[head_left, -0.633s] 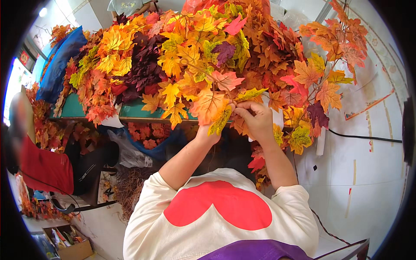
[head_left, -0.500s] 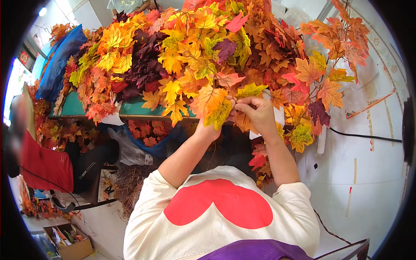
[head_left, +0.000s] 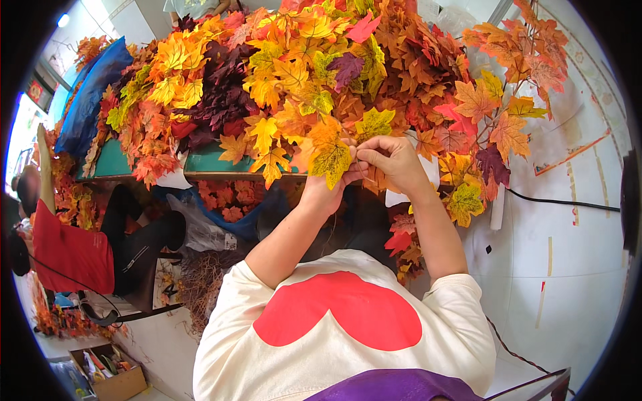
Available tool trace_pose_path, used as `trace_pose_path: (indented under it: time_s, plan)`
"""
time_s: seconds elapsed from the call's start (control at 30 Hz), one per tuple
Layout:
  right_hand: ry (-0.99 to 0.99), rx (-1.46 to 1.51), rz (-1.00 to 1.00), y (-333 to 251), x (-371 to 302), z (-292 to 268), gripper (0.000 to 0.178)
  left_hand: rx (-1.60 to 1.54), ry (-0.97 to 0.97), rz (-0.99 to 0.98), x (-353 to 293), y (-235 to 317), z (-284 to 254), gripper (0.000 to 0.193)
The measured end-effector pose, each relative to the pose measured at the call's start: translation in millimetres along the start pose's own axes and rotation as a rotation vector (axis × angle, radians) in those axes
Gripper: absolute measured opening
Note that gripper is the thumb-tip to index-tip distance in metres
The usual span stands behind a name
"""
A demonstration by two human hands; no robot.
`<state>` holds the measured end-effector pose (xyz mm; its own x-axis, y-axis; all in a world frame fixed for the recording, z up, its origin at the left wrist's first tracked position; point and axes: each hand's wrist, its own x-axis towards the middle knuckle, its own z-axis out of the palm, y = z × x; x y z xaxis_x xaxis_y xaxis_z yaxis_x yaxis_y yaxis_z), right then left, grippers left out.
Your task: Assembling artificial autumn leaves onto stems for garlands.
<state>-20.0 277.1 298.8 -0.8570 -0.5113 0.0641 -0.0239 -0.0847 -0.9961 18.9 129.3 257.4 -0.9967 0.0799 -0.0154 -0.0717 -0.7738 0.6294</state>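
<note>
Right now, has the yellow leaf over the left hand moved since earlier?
Yes: the yellow leaf has shifted up the picture, relative to the table's front edge.

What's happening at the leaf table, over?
Left hand partly behind green-veined yellow leaf. Right hand pinched, close beside left. Anything between fingertips too small to tell. Leaf pile crowds just beyond.

leaves (head_left: pixel 291 77) lie heaped on the table (head_left: pixel 212 164).

The yellow-green leaf (head_left: pixel 332 164) at the left hand (head_left: pixel 326 192) now shows its broad face; the right hand (head_left: pixel 400 164) sits slightly higher.
</note>
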Motion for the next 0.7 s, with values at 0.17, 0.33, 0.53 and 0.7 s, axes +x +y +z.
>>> trace_pose_path:
  time_s: [0.17, 0.33, 0.53, 0.7]
  plan:
    - [0.004, -0.104, 0.054, 2.4, -1.7, 0.3, 0.01, -0.074, -0.036, -0.045, -3.8, 7.9, -1.0, 0.019]
    - [0.043, -0.072, -0.06, 5.0, -1.9, 8.4, 0.009, -0.09, -0.041, -0.067, -5.2, 5.9, -6.1, 0.017]
    - [0.163, -0.151, -0.064, -1.4, 9.4, 4.1, 0.008, -0.183, 0.004, -0.111, -13.8, 3.7, 7.7, 0.011]
    - [0.193, -0.254, -0.103, -1.0, 16.1, -0.6, 0.009, -0.114, -0.132, -0.15, -28.6, 5.2, 17.3, 0.02]
